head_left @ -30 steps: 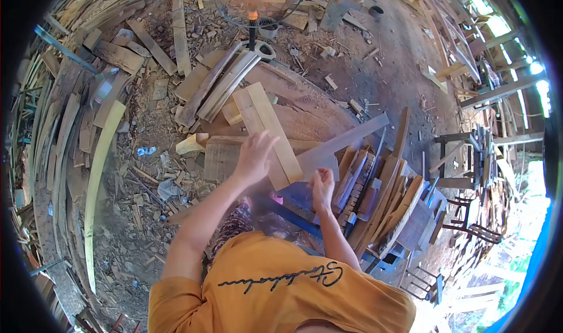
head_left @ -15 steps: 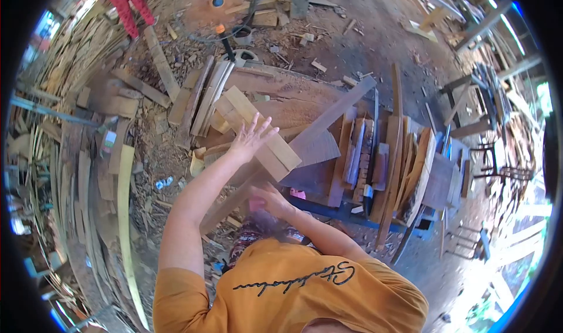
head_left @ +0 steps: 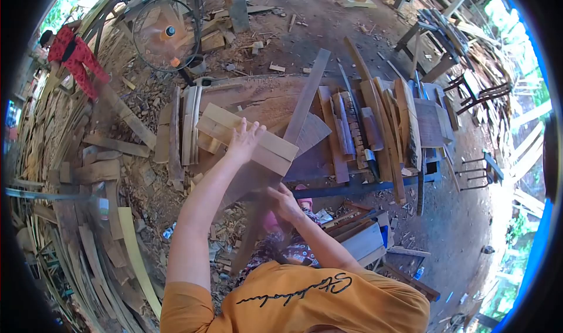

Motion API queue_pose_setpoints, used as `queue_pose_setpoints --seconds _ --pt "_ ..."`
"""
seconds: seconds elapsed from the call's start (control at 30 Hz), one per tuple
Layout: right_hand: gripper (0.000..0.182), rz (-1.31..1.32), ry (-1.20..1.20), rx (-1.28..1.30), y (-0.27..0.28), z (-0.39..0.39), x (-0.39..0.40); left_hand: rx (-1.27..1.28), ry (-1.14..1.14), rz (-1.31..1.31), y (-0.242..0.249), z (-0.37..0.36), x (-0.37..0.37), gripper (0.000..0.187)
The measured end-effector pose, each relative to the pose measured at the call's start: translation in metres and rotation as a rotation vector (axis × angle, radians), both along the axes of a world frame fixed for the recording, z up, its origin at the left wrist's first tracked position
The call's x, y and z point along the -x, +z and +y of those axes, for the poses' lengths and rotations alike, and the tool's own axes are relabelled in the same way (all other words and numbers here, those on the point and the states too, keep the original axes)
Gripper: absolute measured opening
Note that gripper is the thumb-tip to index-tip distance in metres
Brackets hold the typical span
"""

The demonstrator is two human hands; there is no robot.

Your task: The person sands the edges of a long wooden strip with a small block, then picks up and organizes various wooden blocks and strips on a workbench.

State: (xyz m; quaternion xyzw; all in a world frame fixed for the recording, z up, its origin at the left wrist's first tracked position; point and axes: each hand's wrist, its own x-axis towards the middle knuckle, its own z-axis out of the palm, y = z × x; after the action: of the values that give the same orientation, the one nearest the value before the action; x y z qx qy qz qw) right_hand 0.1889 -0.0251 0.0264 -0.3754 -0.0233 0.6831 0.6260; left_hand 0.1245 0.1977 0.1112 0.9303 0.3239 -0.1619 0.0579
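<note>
My left hand lies spread on top of two pale boards set side by side, its fingers apart. Under and below them a darker wide board slants toward my body. My right hand is at the lower edge of this darker board, below the boards' right end; its fingers are partly hidden, and its grip is unclear. A long grey-brown plank points away just beyond the boards' right end, beside a rough dark wood piece.
Stacked planks stand to the right on the bench. A fan is at the upper left. Beyond it, a person in red stands among wood piles. A bent pale strip lies at the lower left.
The view has swung to the right, and surroundings sit further left. The pale boards lie flatter across the view. My right hand has moved slightly right; the person in red shows more fully.
</note>
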Motion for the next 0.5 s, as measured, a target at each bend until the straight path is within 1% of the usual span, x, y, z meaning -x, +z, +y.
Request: queue_pose_setpoints --seconds 0.1,0.13,0.17,0.3,0.37,0.5 --pt "0.023 -0.047 -0.067 0.007 0.015 -0.008 -0.023 -0.007 0.001 0.004 -0.001 0.004 0.000 0.092" --pt "0.025 -0.112 -0.089 0.027 0.010 -0.010 -0.032 -0.007 0.005 0.006 -0.001 0.004 -0.001 0.092" --pt "0.025 -0.115 -0.095 0.028 0.006 -0.014 -0.040 -0.005 0.000 0.003 -0.002 0.005 -0.002 0.092" --pt "0.027 -0.159 -0.118 0.004 0.022 -0.018 -0.069 -0.016 -0.001 0.051 -0.003 0.005 -0.009 0.089" --pt "0.029 -0.190 -0.226 -0.004 0.027 -0.018 -0.080 -0.019 0.001 0.072 -0.004 0.004 -0.012 0.089" --pt "0.031 -0.249 -0.279 -0.022 0.030 -0.021 -0.112 -0.037 0.013 0.109 -0.001 0.000 -0.015 0.089"
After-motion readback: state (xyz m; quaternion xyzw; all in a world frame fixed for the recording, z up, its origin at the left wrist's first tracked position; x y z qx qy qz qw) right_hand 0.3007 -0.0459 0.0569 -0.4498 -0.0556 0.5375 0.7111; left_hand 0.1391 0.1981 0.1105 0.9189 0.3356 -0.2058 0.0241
